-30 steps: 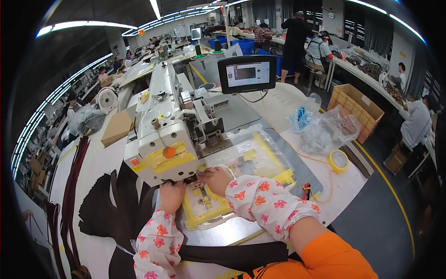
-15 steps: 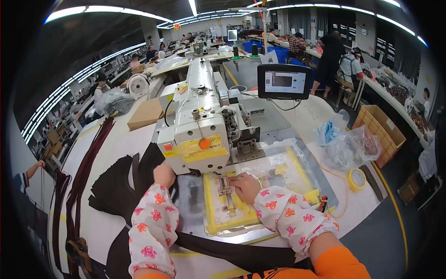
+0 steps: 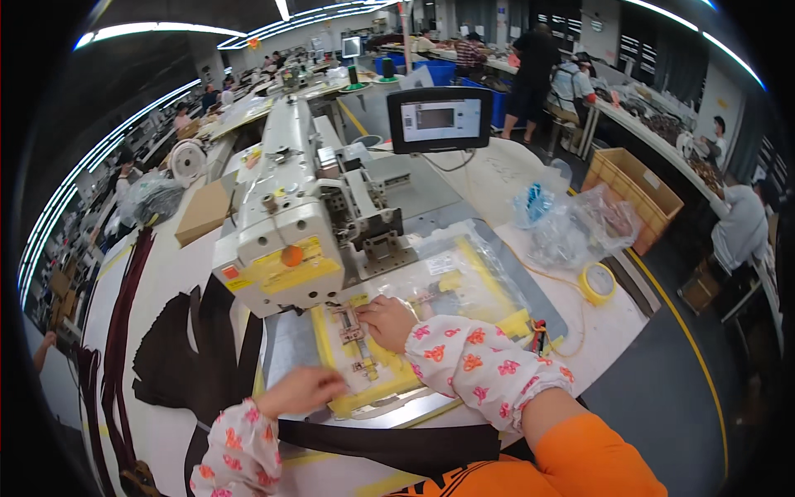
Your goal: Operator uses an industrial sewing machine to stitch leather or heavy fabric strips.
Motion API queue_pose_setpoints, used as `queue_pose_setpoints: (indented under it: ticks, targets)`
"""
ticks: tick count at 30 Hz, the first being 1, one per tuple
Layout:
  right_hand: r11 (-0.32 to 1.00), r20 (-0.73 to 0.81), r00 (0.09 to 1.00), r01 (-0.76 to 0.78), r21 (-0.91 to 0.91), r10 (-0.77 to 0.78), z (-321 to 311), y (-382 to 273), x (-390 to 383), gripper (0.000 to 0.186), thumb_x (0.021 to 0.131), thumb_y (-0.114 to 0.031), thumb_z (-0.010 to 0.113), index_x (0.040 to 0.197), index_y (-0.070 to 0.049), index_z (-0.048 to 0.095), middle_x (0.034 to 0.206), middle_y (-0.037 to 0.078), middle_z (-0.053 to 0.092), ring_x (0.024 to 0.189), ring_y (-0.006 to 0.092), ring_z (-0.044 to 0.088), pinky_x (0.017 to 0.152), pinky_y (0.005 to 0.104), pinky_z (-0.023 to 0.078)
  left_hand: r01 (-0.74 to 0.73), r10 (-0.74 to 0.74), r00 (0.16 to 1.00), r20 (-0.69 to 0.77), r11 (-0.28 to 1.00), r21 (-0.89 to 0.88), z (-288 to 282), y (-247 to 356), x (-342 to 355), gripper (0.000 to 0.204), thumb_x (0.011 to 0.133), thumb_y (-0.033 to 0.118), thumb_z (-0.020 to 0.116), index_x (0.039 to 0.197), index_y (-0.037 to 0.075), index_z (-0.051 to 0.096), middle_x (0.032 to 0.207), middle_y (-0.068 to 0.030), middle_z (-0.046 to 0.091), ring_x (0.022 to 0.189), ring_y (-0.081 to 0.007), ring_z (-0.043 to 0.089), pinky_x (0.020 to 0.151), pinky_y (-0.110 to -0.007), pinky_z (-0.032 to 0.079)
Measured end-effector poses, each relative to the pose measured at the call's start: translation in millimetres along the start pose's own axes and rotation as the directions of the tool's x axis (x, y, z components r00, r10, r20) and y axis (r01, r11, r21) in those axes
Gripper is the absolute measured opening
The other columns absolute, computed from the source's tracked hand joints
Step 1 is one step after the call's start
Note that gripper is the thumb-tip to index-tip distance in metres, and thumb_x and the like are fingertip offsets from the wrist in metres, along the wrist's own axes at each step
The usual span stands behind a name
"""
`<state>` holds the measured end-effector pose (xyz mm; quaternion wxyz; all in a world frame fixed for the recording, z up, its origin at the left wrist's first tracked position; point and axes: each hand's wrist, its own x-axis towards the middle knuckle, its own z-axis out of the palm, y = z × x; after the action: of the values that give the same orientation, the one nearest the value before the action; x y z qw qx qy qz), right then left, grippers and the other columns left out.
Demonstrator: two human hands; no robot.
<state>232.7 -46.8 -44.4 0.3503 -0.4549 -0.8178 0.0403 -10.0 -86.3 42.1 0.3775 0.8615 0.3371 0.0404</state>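
The yellow sewing template (image 3: 389,364) lies flat on the counter (image 3: 530,166) right in front of you, its far end tucked under the head of the white sewing machine (image 3: 286,224). Your right hand (image 3: 387,321) rests on top of it, fingers curled and pressing down beside the narrow strip (image 3: 356,344) that runs along the template's slot; it grips nothing. Your left hand (image 3: 300,389) sits at the template's near-left edge, fingers bent loosely against the yellow border, but you cannot tell whether they pinch it or only touch it. Both your forearms wear white sleeves with an orange flower print.

Dark fabric pieces (image 3: 178,356) spread over the counter to your left and run under the template's near edge. Behind the machine a screen (image 3: 440,118) stands on a post. To the right, clear plastic bags (image 3: 571,228) hold something blue and other small parts too blurred to tell. A yellow tape roll (image 3: 597,282) lies near them. Beyond the counter's edge stands an open yellow crate (image 3: 633,186); its contents are not clear. Other people work at far benches.
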Motion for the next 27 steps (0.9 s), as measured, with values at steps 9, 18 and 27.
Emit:
queue_pose_setpoints:
  ticks: [9,18,27]
  targets:
    - [0.99,0.126,0.986,-0.117,0.079,0.107,-10.9,2.1,0.4,0.023,0.077,-0.01,0.052,0.094,-0.007,0.066,0.104,0.006,0.063,0.093,0.0277,0.055,0.081,0.037,0.045,-0.027,0.007,0.896,0.444,0.999,0.038,28.7,29.9,2.3,0.025,0.088,0.024,0.056,0.097,0.002,0.064,0.082,-0.013,0.066,0.071,-0.0221,0.062,0.066,-0.03,0.048]
    - [0.965,0.471,0.882,-0.117,0.236,-0.008,-97.1,-65.3,-1.7,0.058,0.073,-0.037,0.065,0.118,-0.004,0.05,0.095,0.015,0.063,0.085,0.0329,0.061,0.072,0.0401,0.048,0.145,-0.104,0.872,-0.479,0.988,0.049,3.7,46.9,-1.6,0.023,0.087,0.016,0.054,0.073,-0.002,0.056,0.057,-0.0156,0.052,0.049,-0.0245,0.051,0.049,-0.036,0.039]
    - [0.809,0.049,0.996,0.09,-0.581,-0.075,-102.0,-34.6,21.8,0.024,0.065,-0.015,0.062,0.087,-0.005,0.058,0.087,0.011,0.057,0.085,0.0293,0.053,0.071,0.0382,0.04,0.035,-0.016,0.531,-0.847,0.999,0.002,-10.5,38.8,4.6,0.014,0.08,0.014,0.063,0.082,0.0,0.059,0.064,-0.0084,0.055,0.053,-0.0195,0.05,0.052,-0.029,0.041]
